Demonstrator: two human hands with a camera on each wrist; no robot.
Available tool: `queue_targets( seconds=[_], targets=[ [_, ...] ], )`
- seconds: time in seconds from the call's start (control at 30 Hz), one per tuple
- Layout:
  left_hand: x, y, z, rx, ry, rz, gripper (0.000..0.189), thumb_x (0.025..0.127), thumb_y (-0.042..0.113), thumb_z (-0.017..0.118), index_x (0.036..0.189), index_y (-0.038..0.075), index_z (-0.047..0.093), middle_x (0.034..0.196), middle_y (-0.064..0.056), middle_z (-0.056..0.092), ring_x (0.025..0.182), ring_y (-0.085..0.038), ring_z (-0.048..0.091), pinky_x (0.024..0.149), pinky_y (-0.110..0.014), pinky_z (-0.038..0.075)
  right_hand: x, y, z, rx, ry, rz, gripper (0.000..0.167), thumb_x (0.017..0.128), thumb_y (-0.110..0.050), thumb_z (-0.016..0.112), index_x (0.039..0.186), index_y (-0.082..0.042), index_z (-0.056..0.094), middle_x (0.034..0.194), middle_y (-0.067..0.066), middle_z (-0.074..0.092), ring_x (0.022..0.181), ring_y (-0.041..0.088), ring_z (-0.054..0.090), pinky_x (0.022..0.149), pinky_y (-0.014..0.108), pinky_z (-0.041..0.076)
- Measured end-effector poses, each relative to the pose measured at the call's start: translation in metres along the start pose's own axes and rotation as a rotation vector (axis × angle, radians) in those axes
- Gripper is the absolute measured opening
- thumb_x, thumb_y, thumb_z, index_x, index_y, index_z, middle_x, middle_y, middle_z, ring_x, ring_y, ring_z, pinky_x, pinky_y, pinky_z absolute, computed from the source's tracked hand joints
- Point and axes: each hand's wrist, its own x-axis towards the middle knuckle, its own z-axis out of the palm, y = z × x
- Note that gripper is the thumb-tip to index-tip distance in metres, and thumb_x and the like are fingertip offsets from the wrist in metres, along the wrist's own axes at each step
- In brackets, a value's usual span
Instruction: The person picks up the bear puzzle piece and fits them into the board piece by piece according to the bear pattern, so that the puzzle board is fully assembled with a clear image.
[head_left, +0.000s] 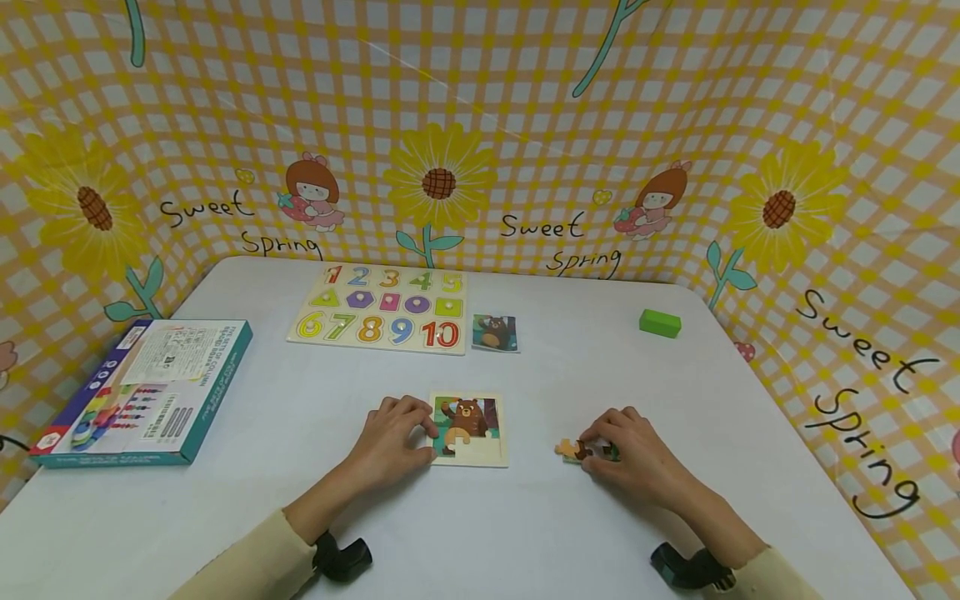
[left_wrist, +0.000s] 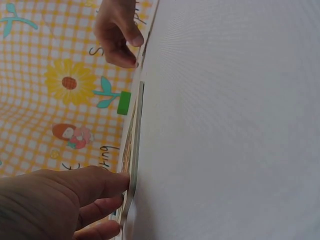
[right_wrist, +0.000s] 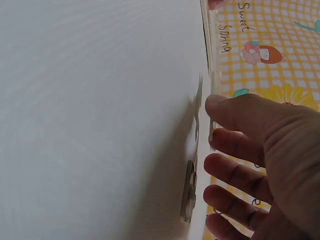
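A wooden bear jigsaw board (head_left: 480, 452), partly filled, lies flat in the middle of the table. My left hand (head_left: 393, 437) holds its left edge, thumb near the lower corner and curved fingers on the upper left; in the left wrist view the thumb meets the thin edge of the board (left_wrist: 138, 130). To the right, loose puzzle pieces (head_left: 568, 450) lie beneath my right hand (head_left: 633, 454), which partly hides them. Its thumb and fingers are spread around them with a gap between. The right wrist view shows pieces (right_wrist: 188, 195) edge-on beside the fingertips.
Behind the board are a number-and-shape puzzle board (head_left: 375, 337) and a small bear picture card (head_left: 495, 333). A green block (head_left: 660, 323) stands at the back right. A flat toy box (head_left: 150, 400) lies at the left. Patterned cloth (head_left: 525, 108) walls the table's back and sides.
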Motion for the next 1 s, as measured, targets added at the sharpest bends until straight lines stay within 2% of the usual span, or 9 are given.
queue_targets(
  seconds=[0.2, 0.4, 0.7, 1.0],
  targets=[
    [0.000, 0.000, 0.000, 0.001, -0.001, 0.002, 0.014, 0.073, 0.019, 0.076, 0.082, 0.019, 0.065, 0.117, -0.003, 0.059, 0.109, -0.027, 0.045, 0.088, -0.047, 0.035, 0.011, -0.011, 0.002, 0.029, 0.022, -0.032, 0.022, 0.072, -0.018, 0.078, 0.093, -0.016, 0.070, 0.094, -0.005, 0.062, 0.086, 0.009, 0.042, 0.076, 0.031, 0.035],
    [0.001, 0.000, 0.000, -0.004, -0.003, -0.001, 0.014, 0.073, 0.020, 0.075, 0.082, 0.019, 0.065, 0.118, -0.004, 0.059, 0.109, -0.028, 0.045, 0.088, -0.047, 0.035, 0.029, -0.030, 0.008, 0.018, -0.006, -0.016, 0.021, 0.072, -0.017, 0.077, 0.092, -0.016, 0.070, 0.094, -0.004, 0.063, 0.088, 0.012, 0.044, 0.079, 0.035, 0.037],
    [0.001, 0.000, 0.000, -0.006, -0.004, -0.011, 0.014, 0.074, 0.019, 0.076, 0.083, 0.019, 0.066, 0.118, -0.004, 0.059, 0.109, -0.027, 0.045, 0.089, -0.047, 0.035, 0.054, -0.058, 0.020, -0.023, -0.035, -0.051, 0.022, 0.071, -0.022, 0.079, 0.090, -0.015, 0.072, 0.094, -0.001, 0.064, 0.087, 0.014, 0.046, 0.078, 0.034, 0.038],
    [0.001, -0.001, 0.000, 0.006, 0.003, 0.004, 0.014, 0.073, 0.019, 0.076, 0.083, 0.018, 0.066, 0.117, -0.005, 0.059, 0.108, -0.027, 0.045, 0.088, -0.047, 0.035, 0.067, -0.079, 0.028, 0.003, -0.072, -0.106, 0.026, 0.071, -0.028, 0.080, 0.092, -0.016, 0.071, 0.094, -0.002, 0.062, 0.088, 0.014, 0.045, 0.079, 0.033, 0.037]
  ],
)
